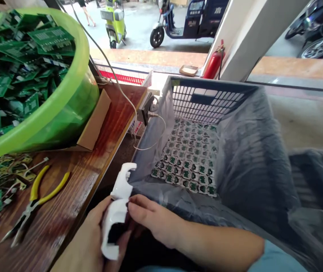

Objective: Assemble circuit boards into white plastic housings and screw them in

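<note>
Two glossy white plastic shell pieces point(116, 213) with curved cut-outs sit end to end above my lap, just left of a crate. My left hand point(95, 223) is wrapped round the lower piece from the left and below. From the right, my right hand point(152, 215) presses its thumb and fingers against the pieces near where they meet. Its fingertips are partly hidden behind the white plastic. A dark hollow shows inside the lower piece.
A plastic-lined grey crate point(275, 151) holds rows of parts with green boards point(190, 158). On the wooden bench point(84, 170) are yellow-handled pliers point(35, 204), loose wired boards point(5, 189) and a green tub point(83, 49) heaped with circuit boards. A cable point(116, 79) hangs beside the crate.
</note>
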### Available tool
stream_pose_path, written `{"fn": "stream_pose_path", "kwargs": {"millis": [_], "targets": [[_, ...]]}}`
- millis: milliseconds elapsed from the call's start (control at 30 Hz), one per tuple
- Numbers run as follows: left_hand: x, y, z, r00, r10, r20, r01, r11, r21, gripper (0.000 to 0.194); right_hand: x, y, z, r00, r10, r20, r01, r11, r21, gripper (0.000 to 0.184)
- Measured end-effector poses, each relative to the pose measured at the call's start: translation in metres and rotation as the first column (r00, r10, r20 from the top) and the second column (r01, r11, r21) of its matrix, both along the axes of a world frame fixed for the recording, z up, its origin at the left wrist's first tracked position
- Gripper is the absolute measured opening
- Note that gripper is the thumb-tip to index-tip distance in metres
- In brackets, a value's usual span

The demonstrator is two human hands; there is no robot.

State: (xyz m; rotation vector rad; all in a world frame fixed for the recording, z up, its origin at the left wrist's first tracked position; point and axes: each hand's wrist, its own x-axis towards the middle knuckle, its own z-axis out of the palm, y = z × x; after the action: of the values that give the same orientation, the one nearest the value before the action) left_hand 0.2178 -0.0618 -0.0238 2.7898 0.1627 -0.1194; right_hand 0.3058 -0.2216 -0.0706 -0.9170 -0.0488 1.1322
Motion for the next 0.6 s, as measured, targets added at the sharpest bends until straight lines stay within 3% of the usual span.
{"fn": "stream_pose_path", "kwargs": {"millis": [100,200,333,467,533,600], "targets": [[-0.002,0.005,-0.012,0.954,-0.295,0.055,0.284,0.946,0.156,0.07,0.003,0.005,-0.005,0.988,-0.023,-0.156,0.038,0.995,0.092,0.065],[-0.004,0.018,-0.023,0.901,-0.423,0.096,0.395,0.892,0.219,0.074,0.008,0.005,-0.012,0.965,-0.02,-0.26,0.062,0.986,0.152,0.066],[0.002,0.022,-0.029,0.933,-0.353,0.077,0.34,0.929,0.146,0.064,0.015,0.002,-0.023,0.937,0.049,-0.347,0.044,0.966,0.255,0.076],[0.011,0.011,-0.026,0.967,-0.253,0.023,0.251,0.967,0.052,0.056,0.02,0.003,-0.029,0.932,0.03,-0.362,0.075,0.96,0.271,0.065],[0.015,0.008,-0.023,0.964,-0.265,0.04,0.26,0.961,0.091,0.059,0.022,0.002,-0.03,0.938,0.024,-0.346,0.077,0.958,0.276,0.062],[0.02,0.007,-0.021,0.928,-0.363,0.084,0.348,0.925,0.15,0.065,0.026,0.0,-0.03,0.948,0.02,-0.318,0.073,0.958,0.278,0.061]]}}
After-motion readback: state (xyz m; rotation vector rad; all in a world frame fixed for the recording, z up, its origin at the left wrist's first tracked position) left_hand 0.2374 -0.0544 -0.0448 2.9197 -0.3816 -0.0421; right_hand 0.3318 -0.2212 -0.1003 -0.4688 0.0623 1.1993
